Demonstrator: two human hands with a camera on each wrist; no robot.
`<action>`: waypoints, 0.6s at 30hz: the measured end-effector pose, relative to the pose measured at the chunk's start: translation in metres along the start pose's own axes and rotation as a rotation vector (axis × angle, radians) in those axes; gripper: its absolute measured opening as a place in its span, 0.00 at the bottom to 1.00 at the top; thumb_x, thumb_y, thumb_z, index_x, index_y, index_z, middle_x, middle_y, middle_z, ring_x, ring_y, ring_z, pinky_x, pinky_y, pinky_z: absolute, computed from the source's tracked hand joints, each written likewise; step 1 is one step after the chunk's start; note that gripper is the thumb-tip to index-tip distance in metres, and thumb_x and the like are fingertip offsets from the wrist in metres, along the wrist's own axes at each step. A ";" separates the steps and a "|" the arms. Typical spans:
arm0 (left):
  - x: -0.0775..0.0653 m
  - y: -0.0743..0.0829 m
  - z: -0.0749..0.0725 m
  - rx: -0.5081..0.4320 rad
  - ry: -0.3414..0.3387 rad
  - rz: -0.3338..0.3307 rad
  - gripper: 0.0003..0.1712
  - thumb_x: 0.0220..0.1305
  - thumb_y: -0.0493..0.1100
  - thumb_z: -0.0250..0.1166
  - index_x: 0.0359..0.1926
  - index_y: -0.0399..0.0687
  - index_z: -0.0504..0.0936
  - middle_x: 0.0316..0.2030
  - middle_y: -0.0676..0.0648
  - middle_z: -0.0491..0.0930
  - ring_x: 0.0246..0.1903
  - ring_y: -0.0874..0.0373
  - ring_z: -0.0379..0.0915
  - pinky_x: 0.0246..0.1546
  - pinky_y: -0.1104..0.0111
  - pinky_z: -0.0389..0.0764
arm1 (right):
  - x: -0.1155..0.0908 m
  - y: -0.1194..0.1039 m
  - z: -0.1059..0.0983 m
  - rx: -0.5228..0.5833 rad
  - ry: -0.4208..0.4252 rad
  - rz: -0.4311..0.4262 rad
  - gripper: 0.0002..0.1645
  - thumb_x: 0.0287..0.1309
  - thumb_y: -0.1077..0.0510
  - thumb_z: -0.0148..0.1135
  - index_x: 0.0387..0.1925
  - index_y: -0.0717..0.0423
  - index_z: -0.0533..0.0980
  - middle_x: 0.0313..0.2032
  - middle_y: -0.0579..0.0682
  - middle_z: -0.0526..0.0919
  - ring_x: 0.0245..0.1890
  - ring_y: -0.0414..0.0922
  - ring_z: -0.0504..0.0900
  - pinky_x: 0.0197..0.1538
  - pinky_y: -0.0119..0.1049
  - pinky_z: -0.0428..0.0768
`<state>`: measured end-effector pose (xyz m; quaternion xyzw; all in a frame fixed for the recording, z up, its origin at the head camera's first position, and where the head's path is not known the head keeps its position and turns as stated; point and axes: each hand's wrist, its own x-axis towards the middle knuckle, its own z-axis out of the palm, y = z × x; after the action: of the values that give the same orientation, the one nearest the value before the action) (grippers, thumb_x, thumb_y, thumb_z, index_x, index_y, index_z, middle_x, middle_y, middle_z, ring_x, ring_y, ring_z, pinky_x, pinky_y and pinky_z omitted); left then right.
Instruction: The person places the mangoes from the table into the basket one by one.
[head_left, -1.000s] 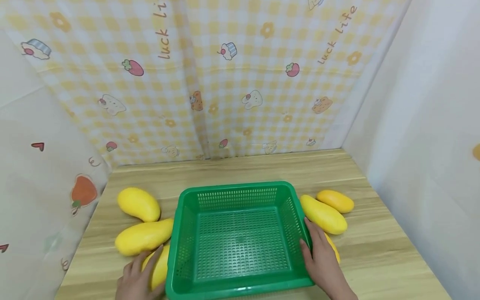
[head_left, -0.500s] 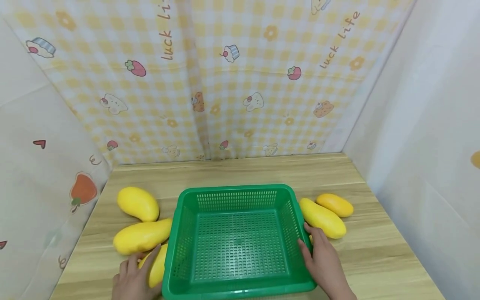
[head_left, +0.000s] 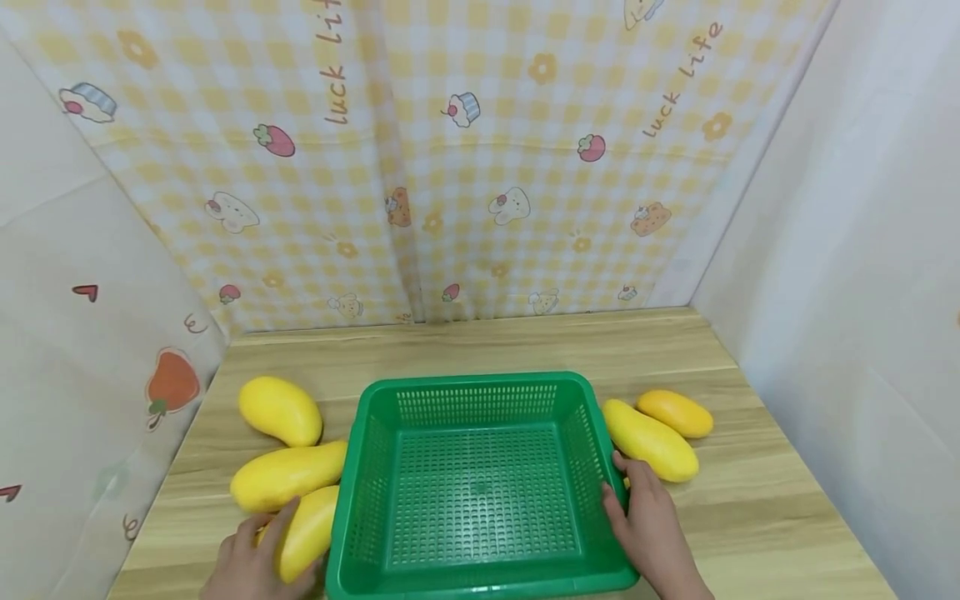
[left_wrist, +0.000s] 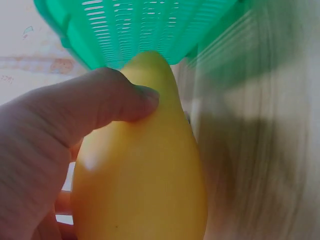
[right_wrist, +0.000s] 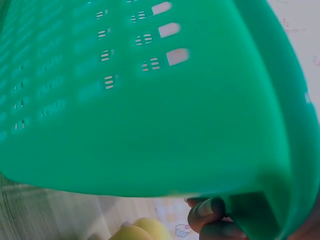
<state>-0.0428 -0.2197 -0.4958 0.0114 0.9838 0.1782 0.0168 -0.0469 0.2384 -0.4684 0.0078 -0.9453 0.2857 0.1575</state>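
My left hand grips a yellow mango at the left side of a green plastic basket. In the left wrist view its thumb lies across the mango's narrow end, which points at the basket wall; the other fingers are mostly hidden behind the fruit. My right hand holds the basket's right rim, thumb at the rim and fingers outside. Curled fingertips show below the rim in the right wrist view. Nothing lies inside the basket.
Two more mangoes, an upper one and a lower one, lie left of the basket. On its right rest a long yellow mango and a smaller orange one. Behind the wooden table hangs a checked curtain.
My left hand has shifted slightly left with its mango, showing more of the fruit. A yellow mango beside my right hand has become almost hidden. The basket stays nearly in place.
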 end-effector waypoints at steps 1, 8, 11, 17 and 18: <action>0.000 -0.001 0.000 0.001 0.035 0.015 0.49 0.43 0.58 0.75 0.65 0.47 0.65 0.47 0.31 0.69 0.41 0.31 0.70 0.21 0.52 0.75 | 0.000 0.000 0.000 0.000 -0.002 -0.002 0.22 0.53 0.68 0.65 0.50 0.71 0.72 0.46 0.63 0.77 0.41 0.51 0.78 0.39 0.46 0.80; -0.001 -0.003 -0.009 0.021 0.270 0.036 0.50 0.35 0.51 0.78 0.62 0.47 0.67 0.41 0.28 0.72 0.34 0.29 0.70 0.18 0.46 0.72 | 0.001 -0.001 -0.001 -0.002 -0.020 0.000 0.23 0.54 0.68 0.64 0.51 0.73 0.71 0.46 0.64 0.76 0.42 0.52 0.78 0.41 0.47 0.80; 0.002 0.001 -0.017 0.033 0.307 0.013 0.49 0.36 0.51 0.77 0.62 0.47 0.67 0.41 0.28 0.72 0.35 0.29 0.70 0.18 0.43 0.71 | 0.001 -0.001 -0.001 -0.001 -0.017 0.001 0.22 0.55 0.68 0.64 0.51 0.73 0.71 0.46 0.64 0.76 0.43 0.53 0.78 0.42 0.48 0.80; 0.010 0.010 -0.032 -0.011 0.419 0.083 0.47 0.30 0.47 0.78 0.58 0.44 0.71 0.38 0.29 0.73 0.30 0.30 0.70 0.22 0.41 0.71 | 0.001 -0.001 -0.001 -0.002 -0.038 0.018 0.23 0.55 0.68 0.64 0.52 0.73 0.70 0.47 0.64 0.76 0.44 0.53 0.78 0.42 0.49 0.80; 0.012 0.012 -0.034 -0.025 0.441 0.106 0.47 0.29 0.46 0.78 0.58 0.44 0.72 0.37 0.30 0.73 0.29 0.31 0.70 0.22 0.41 0.71 | 0.001 0.000 -0.001 -0.002 -0.041 0.018 0.23 0.55 0.67 0.64 0.52 0.73 0.70 0.47 0.64 0.76 0.44 0.53 0.78 0.43 0.49 0.80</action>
<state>-0.0555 -0.2201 -0.4600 0.0235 0.9593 0.1894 -0.2079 -0.0470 0.2388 -0.4669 0.0051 -0.9486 0.2860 0.1354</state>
